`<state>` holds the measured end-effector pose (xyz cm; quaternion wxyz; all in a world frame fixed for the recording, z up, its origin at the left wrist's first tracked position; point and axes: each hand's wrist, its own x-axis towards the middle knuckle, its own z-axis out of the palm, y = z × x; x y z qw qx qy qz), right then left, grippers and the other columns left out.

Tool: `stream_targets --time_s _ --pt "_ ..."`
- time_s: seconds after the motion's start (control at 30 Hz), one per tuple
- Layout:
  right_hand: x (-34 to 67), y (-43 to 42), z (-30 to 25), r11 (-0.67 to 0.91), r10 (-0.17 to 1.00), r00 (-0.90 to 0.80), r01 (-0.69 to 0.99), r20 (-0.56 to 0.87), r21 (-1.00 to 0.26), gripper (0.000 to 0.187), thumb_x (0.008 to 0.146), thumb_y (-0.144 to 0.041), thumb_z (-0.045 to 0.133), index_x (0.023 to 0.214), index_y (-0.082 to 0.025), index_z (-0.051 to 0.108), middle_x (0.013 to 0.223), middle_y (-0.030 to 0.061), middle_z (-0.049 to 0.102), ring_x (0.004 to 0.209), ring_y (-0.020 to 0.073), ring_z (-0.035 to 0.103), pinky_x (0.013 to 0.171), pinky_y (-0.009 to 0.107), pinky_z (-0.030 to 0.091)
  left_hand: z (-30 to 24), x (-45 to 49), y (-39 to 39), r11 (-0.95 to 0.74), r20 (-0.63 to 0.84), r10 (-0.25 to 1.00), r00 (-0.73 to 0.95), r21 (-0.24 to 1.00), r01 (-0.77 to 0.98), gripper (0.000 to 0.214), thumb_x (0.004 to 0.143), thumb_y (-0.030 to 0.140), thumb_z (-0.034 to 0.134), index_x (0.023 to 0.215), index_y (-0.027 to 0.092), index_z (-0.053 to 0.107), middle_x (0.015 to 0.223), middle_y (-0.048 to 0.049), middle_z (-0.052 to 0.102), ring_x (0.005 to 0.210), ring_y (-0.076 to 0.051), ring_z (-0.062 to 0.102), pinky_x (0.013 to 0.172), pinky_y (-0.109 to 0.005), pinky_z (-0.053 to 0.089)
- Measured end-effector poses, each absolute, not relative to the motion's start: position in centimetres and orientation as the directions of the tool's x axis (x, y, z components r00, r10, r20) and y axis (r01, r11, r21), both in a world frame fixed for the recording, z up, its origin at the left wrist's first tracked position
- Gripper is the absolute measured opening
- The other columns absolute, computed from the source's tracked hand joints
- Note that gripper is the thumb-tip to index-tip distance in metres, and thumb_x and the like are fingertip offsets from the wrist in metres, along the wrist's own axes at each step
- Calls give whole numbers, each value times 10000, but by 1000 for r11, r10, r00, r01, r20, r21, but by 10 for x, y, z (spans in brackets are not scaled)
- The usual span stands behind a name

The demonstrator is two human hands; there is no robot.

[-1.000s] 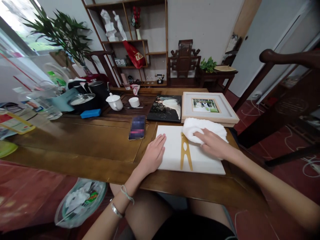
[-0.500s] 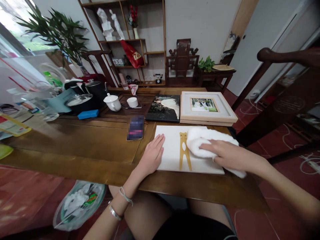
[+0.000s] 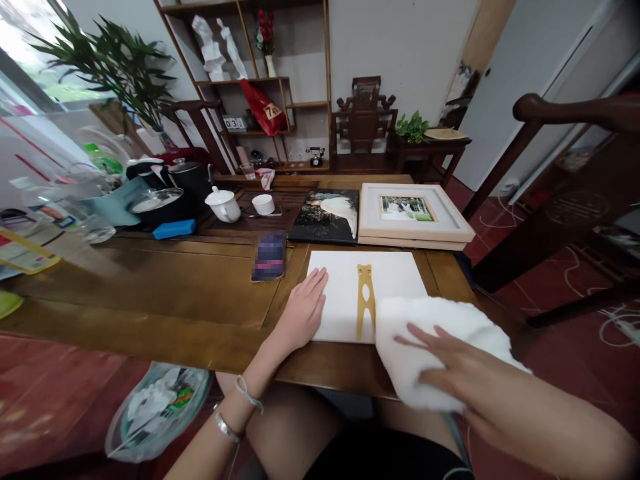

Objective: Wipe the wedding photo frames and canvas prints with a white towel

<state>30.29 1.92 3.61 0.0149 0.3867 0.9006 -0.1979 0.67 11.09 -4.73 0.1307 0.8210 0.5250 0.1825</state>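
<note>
A wooden table [image 3: 200,287] bears a white panel [image 3: 340,293] by its near edge, a phone [image 3: 269,256] farther in, and a dark photo panel [image 3: 325,217] beside a pale framed picture [image 3: 411,210] toward the right edge.

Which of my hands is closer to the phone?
Left. Your left hand rests right of the phone, slightly nearer you; your right hand, on the white cloth, is farther right.
</note>
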Motion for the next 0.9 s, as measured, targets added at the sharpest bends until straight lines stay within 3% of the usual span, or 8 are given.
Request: stream_targets --time_s 0.1,0.2,0.4,0.5,0.57,0.73,0.8,0.9 --pt "310 18 44 551 708 -661 737 -247 -392 570 642 -2 430 1052 -319 668 1513 -42 335 1374 266 314 1098 449 323 -48 7 111 -410 152 911 382 403 818 491 970 245 259 1443 139 339 1532 -102 321 1442 -211 231 1153 -446 253" --pt "313 59 39 500 752 -602 786 -267 -363 616 645 -24 433 1176 -270 627 1516 37 332 1353 297 349 1074 463 349 -47 6 112 -409 146 912 384 405 817 492 973 251 253 1444 136 336 1533 -100 320 1443 -208 228 1158 -438 245" --pt "291 130 12 524 832 -553 812 -53 -257 614 684 -31 393 1263 -154 552 1458 131 419 1409 307 206 1086 578 267 -45 6 111 -409 149 912 383 415 813 488 975 257 251 1443 151 339 1531 -97 325 1442 -209 234 1151 -445 257" --pt "274 110 13 510 840 -540 819 -51 -263 608 676 -8 393 1248 -125 560 1432 176 442 1406 303 218 1103 585 223 -45 6 111 -416 164 909 383 417 808 484 973 254 256 1440 163 345 1527 -93 336 1439 -208 242 1150 -446 260" --pt "268 80 23 539 798 -592 784 -111 -306 629 648 12 409 1231 -147 580 1467 163 396 1408 301 210 1113 561 222 -46 7 111 -415 166 910 381 415 810 482 973 252 258 1438 160 349 1526 -96 335 1440 -209 240 1148 -447 263" --pt "270 24 52 678 535 -820 560 -203 -476 578 623 2 454 1091 -268 658 1515 -11 335 1413 238 209 1127 402 288 -47 7 111 -411 157 911 381 413 813 485 975 248 258 1440 137 339 1531 -111 320 1444 -214 225 1146 -458 266" --pt "273 32 53 677 532 -819 564 -215 -472 570 625 0 452 1090 -257 661 1501 7 362 1400 236 251 1120 398 299 -46 7 110 -403 149 914 377 415 816 484 975 244 256 1442 142 335 1535 -109 313 1445 -212 223 1145 -459 263" --pt "273 72 40 669 617 -767 629 -175 -397 607 619 13 431 1139 -216 643 1486 85 385 1391 253 276 1117 462 279 -45 7 110 -389 123 920 372 413 824 489 975 244 253 1445 132 326 1541 -110 297 1446 -210 217 1147 -454 255"
